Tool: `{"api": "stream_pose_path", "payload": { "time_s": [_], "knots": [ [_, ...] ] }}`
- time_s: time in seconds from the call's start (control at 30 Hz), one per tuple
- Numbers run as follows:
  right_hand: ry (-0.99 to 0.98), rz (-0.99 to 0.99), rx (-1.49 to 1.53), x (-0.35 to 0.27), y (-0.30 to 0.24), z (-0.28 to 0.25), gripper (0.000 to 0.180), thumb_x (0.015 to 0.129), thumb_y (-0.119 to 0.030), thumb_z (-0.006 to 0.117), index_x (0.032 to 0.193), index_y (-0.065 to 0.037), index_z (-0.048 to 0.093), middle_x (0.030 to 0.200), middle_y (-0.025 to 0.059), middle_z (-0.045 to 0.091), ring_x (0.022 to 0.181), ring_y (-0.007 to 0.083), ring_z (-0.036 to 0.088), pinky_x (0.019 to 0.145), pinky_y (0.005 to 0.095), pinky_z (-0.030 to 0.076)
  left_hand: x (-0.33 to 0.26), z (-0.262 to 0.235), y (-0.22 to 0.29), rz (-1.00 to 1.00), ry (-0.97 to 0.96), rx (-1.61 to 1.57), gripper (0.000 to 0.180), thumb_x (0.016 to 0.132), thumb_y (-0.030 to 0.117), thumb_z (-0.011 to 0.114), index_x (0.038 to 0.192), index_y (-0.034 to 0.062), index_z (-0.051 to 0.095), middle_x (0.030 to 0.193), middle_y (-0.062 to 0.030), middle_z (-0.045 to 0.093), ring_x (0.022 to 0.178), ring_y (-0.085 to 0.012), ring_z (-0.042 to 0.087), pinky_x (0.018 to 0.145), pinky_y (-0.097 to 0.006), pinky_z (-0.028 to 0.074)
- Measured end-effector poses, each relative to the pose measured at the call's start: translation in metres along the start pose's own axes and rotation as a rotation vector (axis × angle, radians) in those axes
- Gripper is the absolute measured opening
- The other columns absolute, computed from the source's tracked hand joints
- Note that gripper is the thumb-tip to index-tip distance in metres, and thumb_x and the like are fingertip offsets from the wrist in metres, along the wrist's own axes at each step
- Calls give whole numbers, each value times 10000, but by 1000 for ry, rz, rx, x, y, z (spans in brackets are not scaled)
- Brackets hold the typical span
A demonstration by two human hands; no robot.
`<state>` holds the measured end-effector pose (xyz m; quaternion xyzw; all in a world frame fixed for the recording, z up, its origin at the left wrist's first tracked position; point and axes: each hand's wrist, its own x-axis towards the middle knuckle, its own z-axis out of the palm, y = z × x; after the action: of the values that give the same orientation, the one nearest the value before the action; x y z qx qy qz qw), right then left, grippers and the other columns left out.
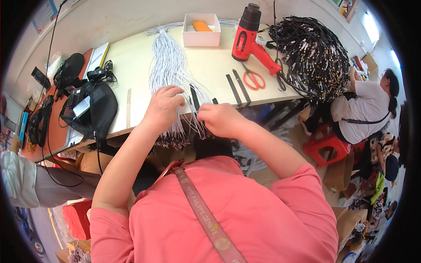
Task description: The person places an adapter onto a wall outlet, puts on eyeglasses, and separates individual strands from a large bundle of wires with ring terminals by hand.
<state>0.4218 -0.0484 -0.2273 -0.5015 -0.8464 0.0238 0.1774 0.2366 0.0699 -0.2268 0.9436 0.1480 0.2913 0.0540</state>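
Observation:
A long bundle of thin white wires (pixel 169 57) lies across the table and hangs over its front edge, dark at the lower ends. Over the bundle, my left hand (pixel 164 106) has its fingers curled in; what lies between the fingertips is too small to make out. My right hand (pixel 220 120) pinches at several white wires drawn to the right, its fingertips partly hidden. Between the hands a black strip-like sleeve (pixel 194 97) lies on the wires. The end of another dark piece (pixel 215 101) shows just above my right hand.
Two black strips (pixel 232 89) and orange-handled scissors (pixel 254 79) lie right of the wires. Behind them stand a red heat gun (pixel 252 41) and a white box (pixel 201 37). A black cable heap (pixel 313 57) fills the right end; a black bag (pixel 94 107) sits left. A person (pixel 366 103) sits at right.

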Motion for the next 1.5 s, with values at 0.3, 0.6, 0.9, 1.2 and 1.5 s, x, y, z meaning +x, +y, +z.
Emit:
{"api": "stream_pose_path", "payload": {
  "time_s": [0.3, 0.6, 0.9, 1.2, 1.5],
  "knots": [
    [128, 511, 152, 61, 24, 20, 190, 751, -144, 522, 832, -9, 629, 813, 201, 607, 793, 360, 582, 710, 428, 470, 5, 16, 8, -129, 15, 147, 272, 653, -74, 467, 848, 47, 612, 1101, -128, 557, 1104, -303, 475, 938, -404, 358],
    [-76, 689, 112, 85, 27, 20, 225, 730, -204, 568, 724, 9, 639, 679, 182, 622, 732, 312, 632, 685, 388, 499, -6, 14, 11, -159, 65, 132, 252, 659, -70, 476, 832, 34, 627, 1117, -140, 553, 1118, -303, 468, 941, -396, 359],
    [-332, 658, 479, 39, -5, 3, 205, 711, -211, 597, 662, -16, 636, 557, 101, 602, 502, 190, 575, 544, 315, 480, -11, 23, -3, -162, 139, -32, 233, 639, -51, 523, 830, 41, 620, 1076, -160, 560, 1059, -331, 493, 905, -404, 381],
    [-167, 598, 163, 6, -41, 9, 243, 770, -250, 578, 756, -13, 627, 740, 188, 609, 746, 359, 594, 673, 428, 481, -7, 14, 10, -157, 139, -65, 236, 644, -61, 497, 816, 45, 620, 1116, -161, 544, 1100, -335, 470, 943, -458, 348],
    [-111, 662, 136, 41, -39, 28, 360, 832, -304, 507, 785, 26, 643, 760, 238, 610, 758, 383, 608, 684, 445, 493, -12, 11, 19, -182, -18, 82, 154, 642, -24, 531, 742, 50, 622, 1157, -143, 527, 1182, -298, 420, 994, -518, 283]
  ]
}}
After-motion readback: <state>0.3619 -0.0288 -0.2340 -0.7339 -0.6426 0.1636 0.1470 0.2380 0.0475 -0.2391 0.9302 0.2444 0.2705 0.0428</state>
